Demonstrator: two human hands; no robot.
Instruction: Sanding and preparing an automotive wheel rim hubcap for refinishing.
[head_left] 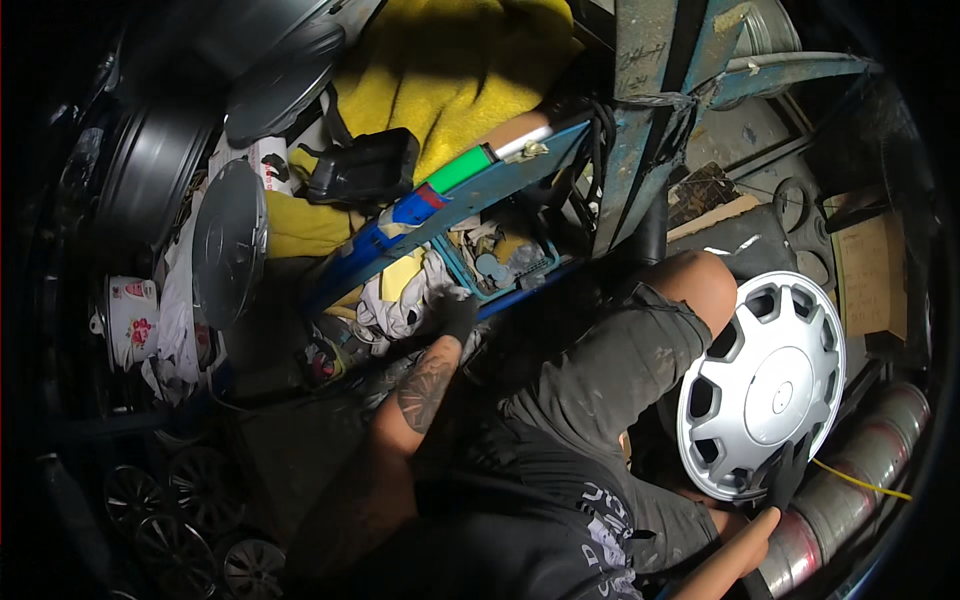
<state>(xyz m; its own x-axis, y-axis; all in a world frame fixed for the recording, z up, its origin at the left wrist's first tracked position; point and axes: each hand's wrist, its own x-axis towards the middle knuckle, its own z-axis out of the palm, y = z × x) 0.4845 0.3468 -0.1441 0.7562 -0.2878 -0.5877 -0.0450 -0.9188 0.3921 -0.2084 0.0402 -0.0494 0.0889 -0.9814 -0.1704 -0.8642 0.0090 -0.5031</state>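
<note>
My left hand [452, 318], in a dark glove below a tattooed forearm, reaches among white rags [400, 300] beside a blue basket [550, 265] holding small odds and ends; its fingers are blurred in shadow, so their grip is unclear. My right hand [778, 470], also gloved, holds the lower edge of a silver wheel cover [740, 400], whose spoked face is turned up beside my bent knee.
A blue metal frame [470, 205] crosses the middle, before yellow cloth [450, 70] and a black plastic container [365, 165]. Dark discs [228, 245] stand left; more wheel covers [250, 570] lie lower left. A metal cylinder [850, 490] with a yellow hose lies at right.
</note>
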